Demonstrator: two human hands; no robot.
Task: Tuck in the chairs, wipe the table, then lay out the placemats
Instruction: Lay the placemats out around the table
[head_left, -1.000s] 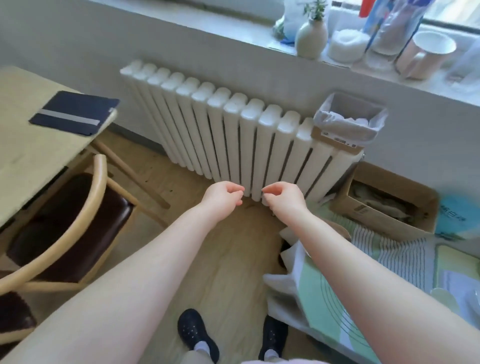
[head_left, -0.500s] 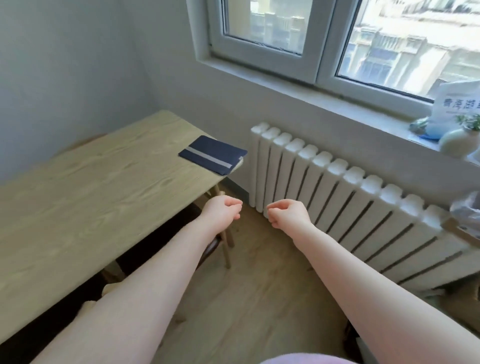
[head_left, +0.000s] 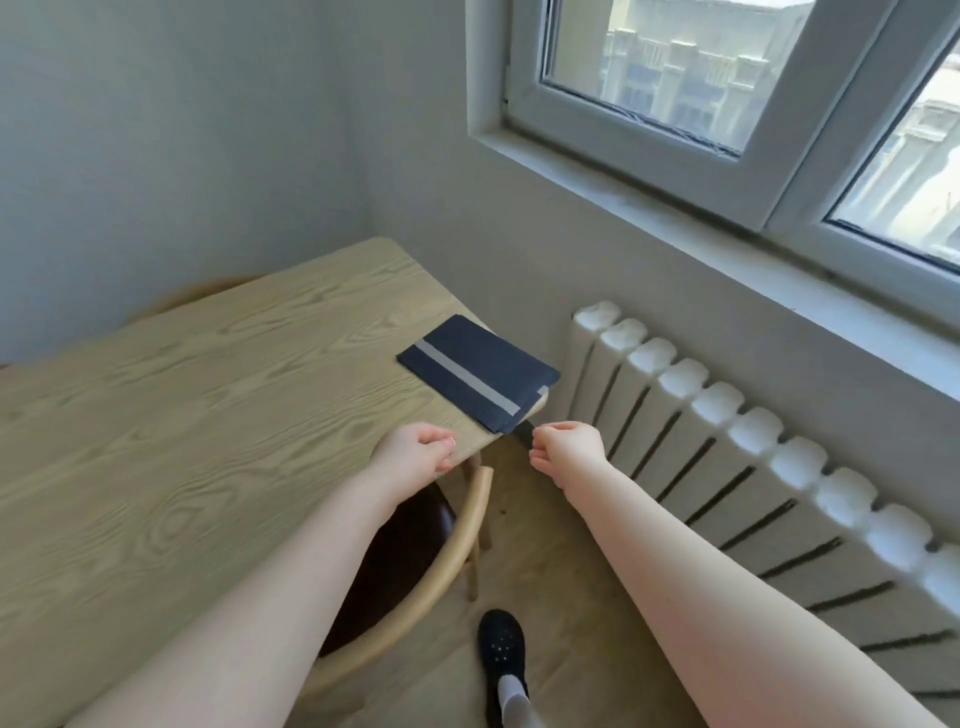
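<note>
Both arms are out in front. The left hand (head_left: 415, 454) is loosely curled, fingers folded in toward the palm, hovering over the near corner of the table (head_left: 182, 426) with nothing in its grasp. There is a thin ring on one finger. The right hand (head_left: 569, 452) sits level with it, just off the table's edge and over the floor (head_left: 561, 587), also curled into a soft fist, and it holds nothing that can be seen.

Just beyond the two hands, between them and a little farther away, lies the stack of placemats (head_left: 480, 376): dark navy, each with a pale grey stripe. One stripe shows fully on top and a sliver of a second at the stack's near corner. It looks like at least two mats, but the exact count cannot be told from the edges. The stack sits on the table's corner, its near tip overhanging the edge slightly. No writing or logo can be read on the mats, or anywhere else in view.

Below the left forearm, one chair (head_left: 441, 582) shows, with a curved light-wood back and a dark seat tucked partly beneath the tabletop. A second curved wooden back (head_left: 202, 296) peeks up at the far side of the table, well beyond the left hand.

To the right of the right arm runs one white radiator (head_left: 753, 467) under a two-pane window (head_left: 727, 104). One dark shoe (head_left: 501, 649) with a pale sock stands on the floor, between and below the forearms.
</note>
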